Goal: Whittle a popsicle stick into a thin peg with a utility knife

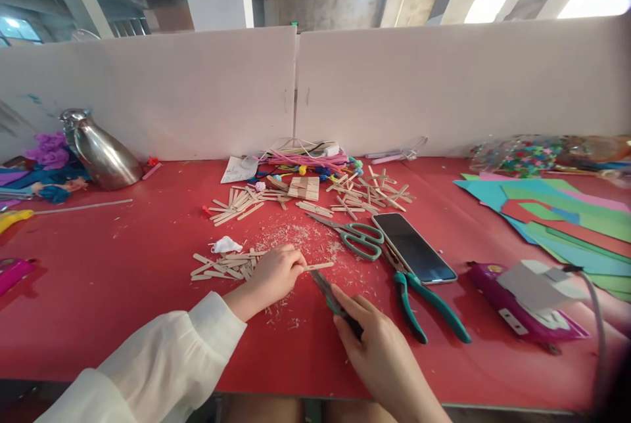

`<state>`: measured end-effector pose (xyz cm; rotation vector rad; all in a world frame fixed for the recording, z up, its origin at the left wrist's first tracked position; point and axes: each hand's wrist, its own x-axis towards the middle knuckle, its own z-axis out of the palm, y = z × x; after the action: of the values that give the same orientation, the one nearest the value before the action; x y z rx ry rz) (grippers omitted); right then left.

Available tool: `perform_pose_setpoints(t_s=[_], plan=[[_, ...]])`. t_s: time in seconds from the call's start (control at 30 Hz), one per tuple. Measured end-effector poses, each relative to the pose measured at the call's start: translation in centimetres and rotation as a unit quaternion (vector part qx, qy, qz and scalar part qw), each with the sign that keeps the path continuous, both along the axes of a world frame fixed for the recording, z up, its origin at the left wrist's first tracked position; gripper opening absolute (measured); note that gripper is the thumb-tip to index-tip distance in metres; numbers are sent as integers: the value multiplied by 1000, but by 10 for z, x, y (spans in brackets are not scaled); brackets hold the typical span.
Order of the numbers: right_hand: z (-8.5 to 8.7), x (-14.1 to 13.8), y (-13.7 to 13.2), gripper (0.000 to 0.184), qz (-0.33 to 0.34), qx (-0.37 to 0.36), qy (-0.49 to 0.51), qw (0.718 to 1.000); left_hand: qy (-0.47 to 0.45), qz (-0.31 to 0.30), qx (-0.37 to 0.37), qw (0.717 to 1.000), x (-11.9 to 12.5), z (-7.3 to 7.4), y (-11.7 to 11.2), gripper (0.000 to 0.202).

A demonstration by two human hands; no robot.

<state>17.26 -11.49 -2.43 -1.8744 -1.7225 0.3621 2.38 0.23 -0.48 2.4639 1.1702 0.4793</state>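
Note:
My left hand (274, 273), in a white sleeve, is closed on a short wooden craft stick (319, 266) that lies flat on the red table (123, 265). My right hand (379, 351) is closed on a utility knife (326, 290), whose blade tip points at the stick's near edge. Wood shavings (300, 239) are scattered around the stick. A small pile of cut sticks (221, 267) lies just left of my left hand.
Green-handled scissors (357, 237), green-handled pliers (424, 305) and a phone (414, 247) lie to the right. More sticks (365, 194) and pipe cleaners (310, 161) sit at the back, coloured paper (557, 216) and a pink glue gun (522, 308) at right, a metal jug (101, 154) at left.

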Motion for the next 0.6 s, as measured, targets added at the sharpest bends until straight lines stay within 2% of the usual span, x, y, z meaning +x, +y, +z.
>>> perform_pose_setpoints(t_s=[0.23,0.47,0.6], plan=[[-4,-7,-6,39,-49,32,-43,997,0,-5,-17,1000,-1,2,1,17],[-6,-8,-2,39,-27,35,-89,995,-2,-6,-23,1000,-1,1,1,17],[1,-4,2,41,-3,5,-56,998,-1,-3,-19,1000,0,2,1,16]])
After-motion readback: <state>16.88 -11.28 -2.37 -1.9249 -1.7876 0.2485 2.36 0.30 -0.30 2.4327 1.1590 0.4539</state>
